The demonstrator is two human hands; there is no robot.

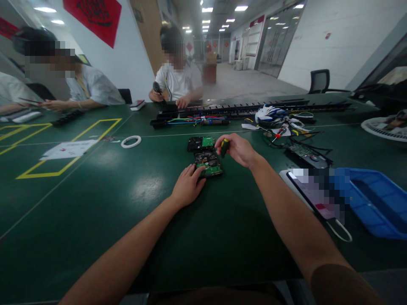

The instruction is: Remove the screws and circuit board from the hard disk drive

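A hard drive (pixel 206 160) with a green circuit board lies on the green table, just in front of me. My left hand (pixel 190 184) holds its near left corner, a fingertip over the board and the thumb by the near edge. Above its right side, my right hand (pixel 238 149) is closed around a screwdriver (pixel 225 147) with a yellow and black handle. The screwdriver's shaft points down; I cannot tell whether its tip touches the drive. Right behind lies a second hard drive (pixel 201 143), black with a green board.
Blue tray (pixel 378 199) and phone (pixel 313 195) lie at right, near a bare circuit-board device (pixel 307 154). Gloves (pixel 270 113), cables and tools are piled behind. Long black strips (pixel 241 111) cross the far side. A white ring (pixel 131 141) lies left. Co-workers (pixel 179 82) sit opposite.
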